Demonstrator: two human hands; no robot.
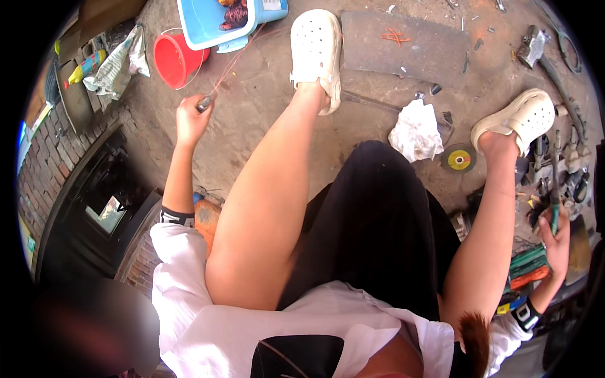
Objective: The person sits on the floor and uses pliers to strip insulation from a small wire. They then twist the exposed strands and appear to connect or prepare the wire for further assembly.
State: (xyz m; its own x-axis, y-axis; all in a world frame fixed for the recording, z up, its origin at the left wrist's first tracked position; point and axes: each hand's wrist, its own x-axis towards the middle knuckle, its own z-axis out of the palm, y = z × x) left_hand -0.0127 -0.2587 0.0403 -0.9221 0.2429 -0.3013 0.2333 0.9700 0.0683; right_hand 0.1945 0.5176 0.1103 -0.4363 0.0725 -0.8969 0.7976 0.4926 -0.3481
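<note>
My left hand [193, 121] is closed around a short dark cylindrical piece [204, 104] with a metallic look. From beside it, thin reddish wires [234, 65] stretch up to the light blue plastic basin [205, 39], where dark red and orange bundles [234, 15] lie. A red bucket [171, 61] with a wire handle stands just beyond this hand. Far to the right, my right hand [556, 244] grips a long thin tool with a green handle [555, 217] and grey shaft. Its exact kind is unclear. Several dark metal parts [573, 164] lie around the shaft.
Between my cream clogs [315, 47] lie a flat dark board [403, 53] with orange-red strips [396, 38], crumpled white paper [416, 131] and a grinding disc [459, 158]. A hammer [534, 47] rests at the far right. A blurred person [104, 327] is at lower left.
</note>
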